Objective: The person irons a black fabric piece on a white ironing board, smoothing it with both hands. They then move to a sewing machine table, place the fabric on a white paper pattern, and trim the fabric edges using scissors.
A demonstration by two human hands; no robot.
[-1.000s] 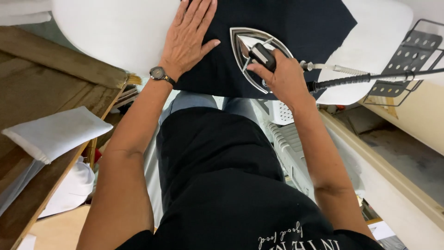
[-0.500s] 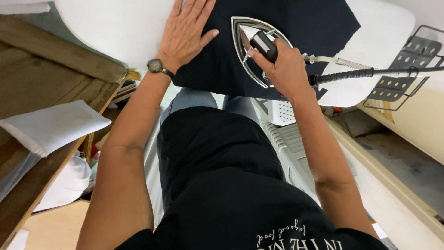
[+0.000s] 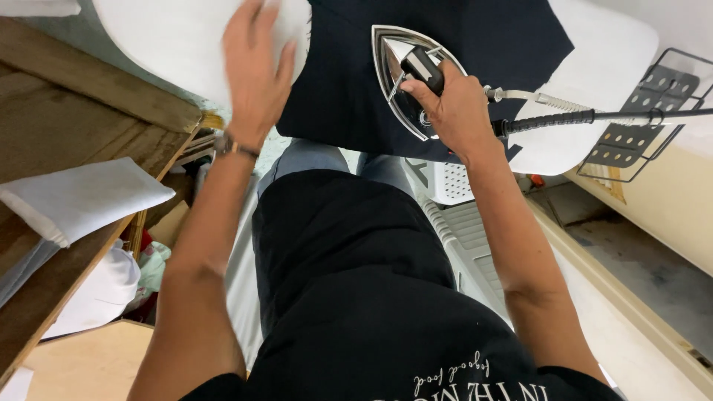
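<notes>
- Right hand [image 3: 453,104]: grip clenched around the black handle of the iron [image 3: 405,74], at 1 o'clock in the head view.
- Iron: silver, pointed body, resting flat on the dark navy garment [image 3: 475,37]. Its tip points toward 11 o'clock.
- Garment: spread over the white ironing board [image 3: 186,44], covering the board's centre at 12 o'clock. Its lower edge hangs toward the person.
- Left hand [image 3: 256,70]: grip released, fingers extended and blurred, over the bare board just beside the garment's left edge at 11 o'clock. Contact with the board cannot be determined. A wristband [image 3: 236,146] sits at the wrist.
- Black hose [image 3: 594,116]: runs from the iron toward 3 o'clock, passing a perforated metal rest [image 3: 631,134].
- Wooden counter [image 3: 67,141]: at 9 o'clock, carrying a folded white cloth [image 3: 82,197].
</notes>
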